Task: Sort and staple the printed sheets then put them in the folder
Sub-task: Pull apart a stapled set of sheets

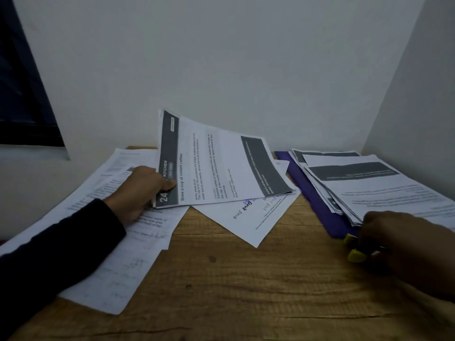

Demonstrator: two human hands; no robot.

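Loose printed sheets (118, 262) lie spread over the left part of the wooden table (246, 286), under a dark sleeve (49, 254). The left hand (140, 190) pinches the near-left corner of a sheet headed "Brew a cup of instant coffee" (216, 166), thumb on top, lifting it off the table. Beneath it, at centre, lies a sheet with handwriting (253, 217). Right of centre, a purple folder (317, 203) lies flat under a fanned stack of sheets (369, 185). At the near right, the right hand (408, 247) curls round a yellow stapler (354, 249), just beside the folder's near end.
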